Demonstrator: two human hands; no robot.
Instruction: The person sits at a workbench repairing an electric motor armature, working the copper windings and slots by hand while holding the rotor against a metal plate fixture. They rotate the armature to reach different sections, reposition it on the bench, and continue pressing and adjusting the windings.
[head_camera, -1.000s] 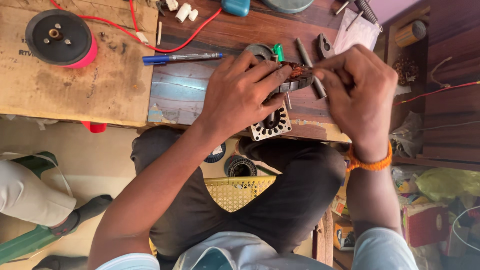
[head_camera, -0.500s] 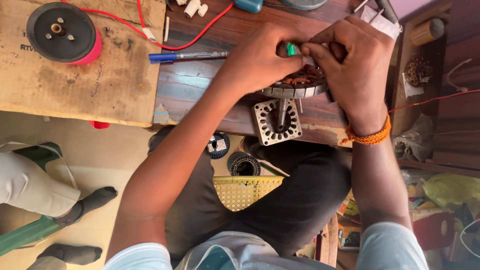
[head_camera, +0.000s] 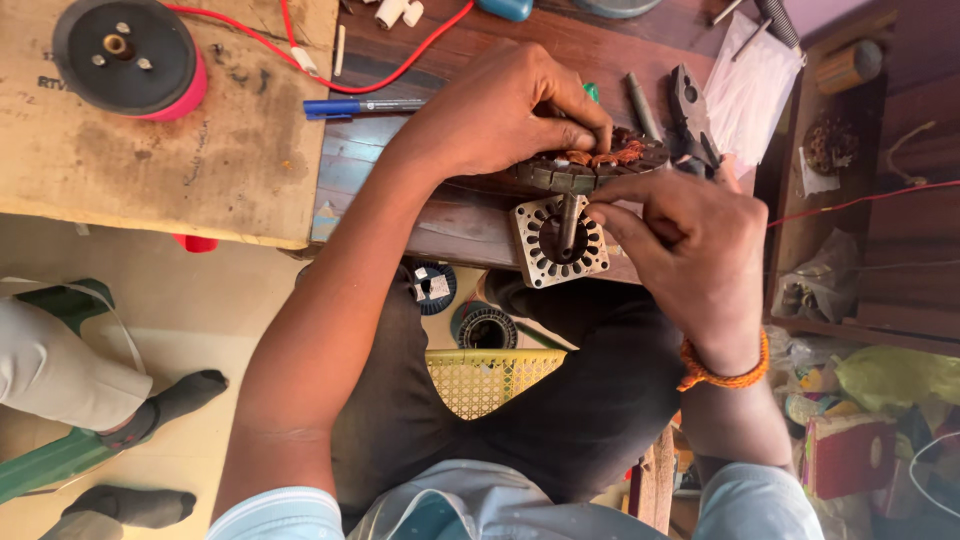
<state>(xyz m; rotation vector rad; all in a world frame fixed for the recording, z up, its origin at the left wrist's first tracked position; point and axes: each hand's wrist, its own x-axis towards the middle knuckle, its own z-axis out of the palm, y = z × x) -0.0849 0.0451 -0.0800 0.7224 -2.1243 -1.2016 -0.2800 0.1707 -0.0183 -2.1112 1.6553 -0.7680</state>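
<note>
The round motor stator (head_camera: 590, 168) is judged heavy, rigid steel with fragile copper windings; the left hand (head_camera: 500, 110) clamps its rim at 9 o'clock, right hand (head_camera: 690, 250) fingertips pinched together at 6 o'clock.

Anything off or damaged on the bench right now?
Nothing clearly damaged. The square stator lamination juts past the wooden bench edge over the lap. The left hand grips the round wound stator on edge, copper windings bunched unevenly; the right hand pinches beside it.

blue pen (head_camera: 365, 105), red wire (head_camera: 400, 62), pliers (head_camera: 692, 112), yellow basket (head_camera: 485, 378)
</note>
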